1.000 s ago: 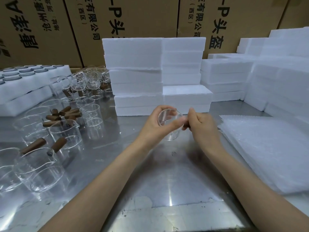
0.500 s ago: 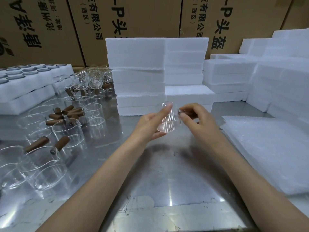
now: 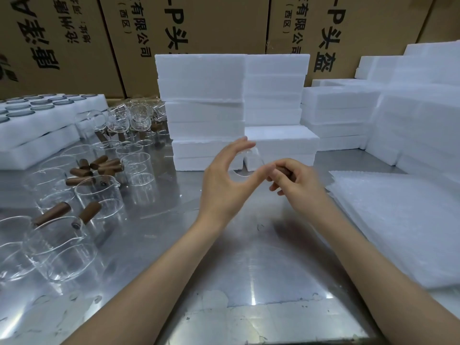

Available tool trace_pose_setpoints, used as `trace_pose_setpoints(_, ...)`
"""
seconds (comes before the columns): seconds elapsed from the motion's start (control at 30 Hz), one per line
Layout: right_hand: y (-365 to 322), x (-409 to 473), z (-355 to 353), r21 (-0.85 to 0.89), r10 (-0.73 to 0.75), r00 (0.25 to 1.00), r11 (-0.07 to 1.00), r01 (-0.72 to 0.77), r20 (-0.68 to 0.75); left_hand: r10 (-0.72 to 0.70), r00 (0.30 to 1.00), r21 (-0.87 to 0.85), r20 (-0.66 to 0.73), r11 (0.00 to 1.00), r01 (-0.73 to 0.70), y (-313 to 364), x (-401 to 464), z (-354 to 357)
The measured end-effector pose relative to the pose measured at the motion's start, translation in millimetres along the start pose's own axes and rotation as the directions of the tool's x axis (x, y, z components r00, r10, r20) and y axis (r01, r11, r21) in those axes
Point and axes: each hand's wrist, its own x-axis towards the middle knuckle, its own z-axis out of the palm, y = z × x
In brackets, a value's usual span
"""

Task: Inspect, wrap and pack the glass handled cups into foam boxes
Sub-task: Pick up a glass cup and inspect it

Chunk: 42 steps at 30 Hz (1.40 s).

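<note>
Head view. Printed in black on the cardboard cartons (image 3: 194, 23) along the back: "有限公司", "(西区)" and "P头盔"; other lettering on the far-left carton upside down and not readable with certainty.

Held up above the steel table (image 3: 249, 257), just in front of the stacked foam boxes (image 3: 201, 95): one clear glass cup (image 3: 245, 161), hard to make out against the white foam. Cradled by the left hand (image 3: 224, 183), thumb and fingers curved in an arc round the body, forefinger tip at the top rim. Gripped by the right hand (image 3: 296, 183), fingers curled round the brown wooden handle (image 3: 283, 170), only a sliver of it showing.

At the far left, foam trays (image 3: 37, 135) with round pockets, dark-rimmed glass sitting in each pocket. Beside them, spread across the table's left part, many loose handled cups (image 3: 97, 195), empty, some upright and some on their sides, brown handles pointing different ways. Further back, more glassware (image 3: 134, 118) crowded against the stack.

To the right, a pile of white foam wrap sheets (image 3: 398, 220) lying flat, and more foam blocks (image 3: 343, 115) stacked behind it.
</note>
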Motion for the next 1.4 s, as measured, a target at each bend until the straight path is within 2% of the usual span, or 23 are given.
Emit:
trace_pose_setpoints(0.13, 0.4, -1.5, 4.1, -0.008, 0.014, 1.000, 1.000, -0.014, 0.019, -0.103, 0.987, -0.117, -0.121, 0.989, 0.089, -0.3, 2.2, -0.5)
trace_pose_setpoints(0.27, -1.2, -0.5, 2.5, 0.082, 0.061, 0.997, 0.995, -0.064, 0.037, -0.232, 0.968, -0.298, -0.095, 0.935, 0.195, 5.2, 6.4, -5.3)
trace_pose_setpoints(0.33, -2.8, -0.3, -1.5, 0.121, 0.079, 0.995, 0.989, -0.085, 0.056, -0.258, 0.965, -0.311, -0.054, 0.922, 0.229, 7.1, 9.3, -10.1)
trace_pose_setpoints(0.43, -4.9, 0.2, -11.0, 0.169, 0.113, 0.989, 0.977, -0.127, 0.090, -0.280, 0.957, -0.327, 0.078, 0.899, 0.290, 8.8, 12.6, -18.4)
trace_pose_setpoints(0.6, -4.2, 0.2, -25.6, 0.242, 0.175, 0.972, 0.947, -0.210, 0.157, -0.231, 0.935, -0.353, 0.270, 0.879, 0.319, 6.0, 15.5, -30.3)
trace_pose_setpoints(0.8, -0.3, 2.6, -29.2, 0.334, 0.239, 0.950, 0.895, -0.297, 0.202, -0.123, 0.934, -0.353, 0.334, 0.903, 0.245, 7.4, 15.8, -32.2)
trace_pose_setpoints(1.0, 0.4, 3.5, -25.5, 0.414, 0.284, 0.929, 0.836, -0.361, 0.236, -0.056, 0.957, -0.149, 0.285, 0.983, 0.102, 12.7, 12.3, -27.8)
trace_pose_setpoints(1.1, -0.6, 2.2, -23.0, 0.409, 0.268, 0.934, 0.844, -0.346, 0.238, 0.005, 0.979, -0.025, 0.202, 1.000, 0.000, 12.6, 6.3, -21.8)
trace_pose_setpoints(1.27, 0.9, 0.5, -18.0, 0.355, 0.241, 0.956, 0.890, -0.286, 0.168, 0.004, 0.992, -0.013, 0.124, 1.000, -0.003, 9.6, 0.3, -13.9)
trace_pose_setpoints(1.4, 0.9, 1.1, -14.4, 0.336, 0.251, 0.958, 0.898, -0.283, 0.137, -0.023, 0.983, -0.039, 0.184, 0.999, 0.031, 7.4, 4.2, -15.6)
